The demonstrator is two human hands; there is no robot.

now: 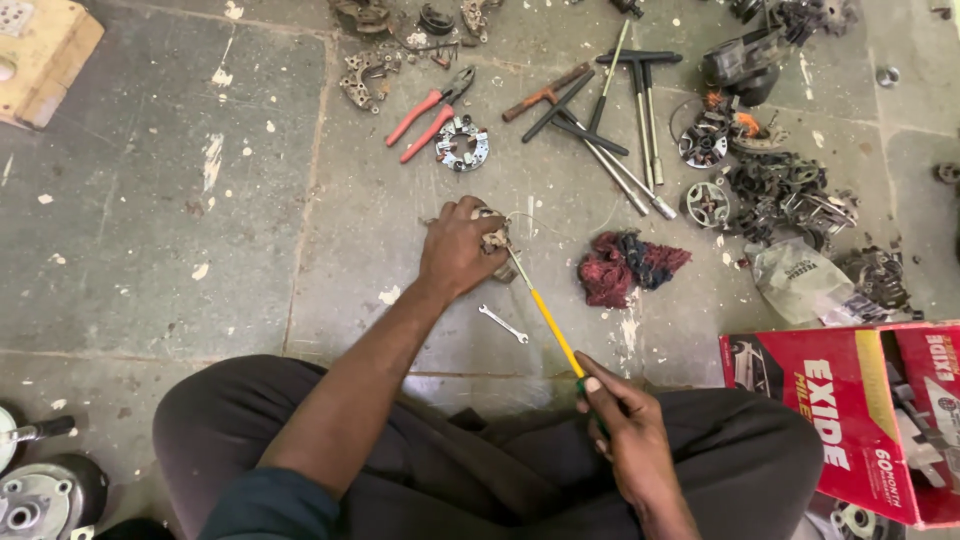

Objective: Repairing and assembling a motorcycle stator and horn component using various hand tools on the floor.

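My left hand (457,250) presses down on a small dirty metal part (495,241) on the stone floor and mostly covers it. My right hand (628,432), close to my crossed legs, grips the handle of a long screwdriver with a yellow shaft (548,318). Its metal tip reaches into the part under my left fingers. A small silver spanner (503,323) lies on the floor between my two hands.
A dark red rag (622,265) lies right of the part. Red-handled pliers (428,112), T-handle wrenches (632,100) and several metal motor parts (770,190) are spread across the far floor. A red cardboard box (850,410) stands at right. Round metal housings (45,495) sit at bottom left.
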